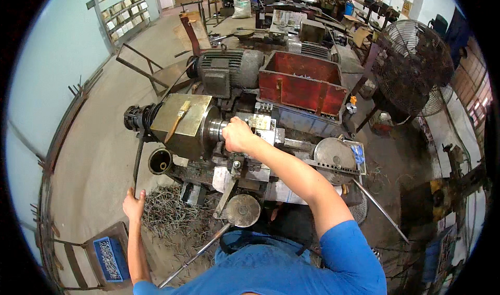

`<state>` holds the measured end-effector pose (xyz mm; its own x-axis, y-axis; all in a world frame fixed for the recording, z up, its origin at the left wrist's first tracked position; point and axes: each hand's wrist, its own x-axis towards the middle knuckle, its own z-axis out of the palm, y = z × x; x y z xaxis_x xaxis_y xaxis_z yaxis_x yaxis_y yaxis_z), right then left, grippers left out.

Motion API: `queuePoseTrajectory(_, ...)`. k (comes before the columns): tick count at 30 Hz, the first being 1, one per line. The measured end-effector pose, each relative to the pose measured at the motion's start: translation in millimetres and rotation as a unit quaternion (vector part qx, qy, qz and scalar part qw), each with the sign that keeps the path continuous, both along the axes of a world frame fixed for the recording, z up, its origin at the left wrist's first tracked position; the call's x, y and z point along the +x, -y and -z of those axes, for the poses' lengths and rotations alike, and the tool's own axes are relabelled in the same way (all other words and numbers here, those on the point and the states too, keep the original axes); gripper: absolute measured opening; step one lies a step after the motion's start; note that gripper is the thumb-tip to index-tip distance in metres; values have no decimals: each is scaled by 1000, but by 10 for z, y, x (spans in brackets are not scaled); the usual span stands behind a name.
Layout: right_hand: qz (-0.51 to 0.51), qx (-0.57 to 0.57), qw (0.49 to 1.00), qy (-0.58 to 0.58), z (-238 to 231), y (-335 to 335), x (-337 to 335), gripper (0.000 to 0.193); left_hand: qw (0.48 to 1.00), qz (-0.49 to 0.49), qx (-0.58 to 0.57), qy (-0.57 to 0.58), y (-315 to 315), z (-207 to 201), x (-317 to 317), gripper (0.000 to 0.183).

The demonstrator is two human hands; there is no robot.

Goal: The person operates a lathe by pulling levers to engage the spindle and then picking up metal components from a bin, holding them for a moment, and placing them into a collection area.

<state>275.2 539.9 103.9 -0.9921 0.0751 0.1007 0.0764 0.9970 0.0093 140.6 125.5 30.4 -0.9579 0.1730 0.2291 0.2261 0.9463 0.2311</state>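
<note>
A small lathe stands before me, with a box-shaped headstock (177, 138) and a bright round spindle end (213, 130). Right at that spindle end my right hand (238, 135) is closed, its fingers curled in. Whatever it may hold there is hidden behind the hand. Down at the left, my left hand (134, 205) is wrapped around the lower end of a long dark lever (138, 162) that hangs from the headstock's left end. A paintbrush (178, 120) lies on the headstock's brass-coloured top plate (197, 115). The tool slide (265, 131) sits just right of my right hand.
Behind the lathe are an electric motor (229, 68) and a red metal bin (302, 86). A large fan (414, 60) stands at right. Metal shavings (174, 211) cover the floor below, near a blue basket of small parts (110, 258). A long rod (383, 211) juts out at right.
</note>
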Motion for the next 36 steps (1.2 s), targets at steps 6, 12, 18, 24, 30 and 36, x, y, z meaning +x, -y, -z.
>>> queuePoseTrajectory(6, -1, 80, 996, 31, -55, 18, 82, 18, 994, 97, -42, 29, 80, 35, -129, 51)
queuePoseTrajectory(12, 15, 109, 990, -92, -728, -388, 628, 20, 951, 114, 195, 210, 134, 213, -508, 28)
queuePoseTrajectory(18, 193, 94, 922, -322, -892, -1337, 1107, 54, 945, 140, 230, 189, 66, 256, -580, 24)
queuePoseTrajectory(24, 176, -49, 940, -287, -346, -1148, 1689, 47, 964, 135, 184, 138, 141, 274, -547, 25)
queuePoseTrajectory(30, 316, -108, 909, -248, 376, -1099, 3176, 42, 916, 137, 280, 253, 73, 298, -598, 22)
queuePoseTrajectory(36, 470, -119, 839, -247, 723, -575, 4569, 36, 874, 180, 319, 320, 217, 495, -894, 25)
